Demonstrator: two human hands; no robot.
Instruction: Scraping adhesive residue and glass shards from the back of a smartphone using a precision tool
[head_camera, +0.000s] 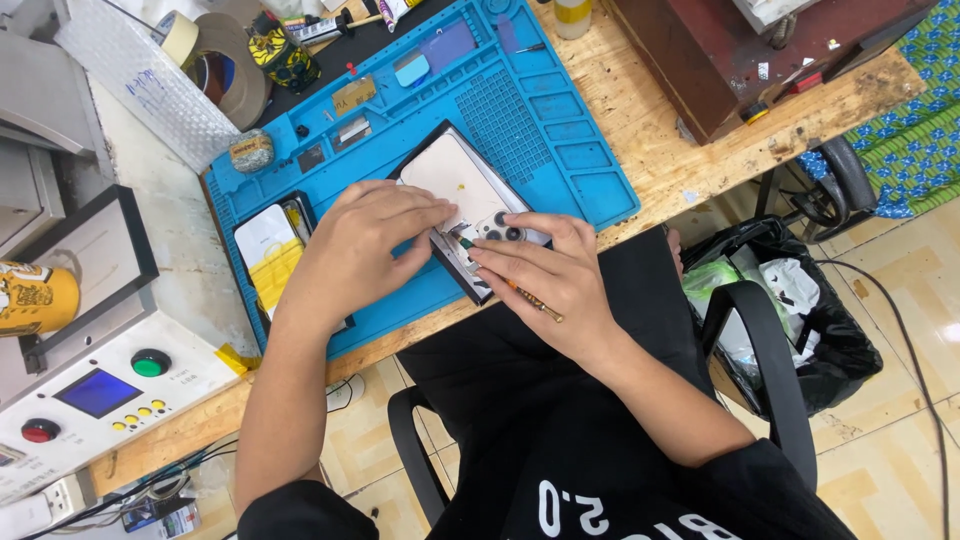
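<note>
A smartphone (465, 190) lies back-up on the blue work mat (560, 110), its pale back and camera cluster showing. My left hand (360, 245) rests flat on the phone's near-left edge and holds it down. My right hand (545, 275) grips a thin screwdriver (510, 285) with a brown handle, its tip touching the phone's lower edge next to the cameras. A second phone (268, 250) with a white and yellow face lies on the mat to the left, partly under my left wrist.
Small parts and tools lie along the mat's far edge, with tape rolls (215, 60) behind. A white machine with buttons and a blue screen (100, 390) stands left, beside a yellow can (35, 297). A black bin bag (790, 300) sits right of my chair.
</note>
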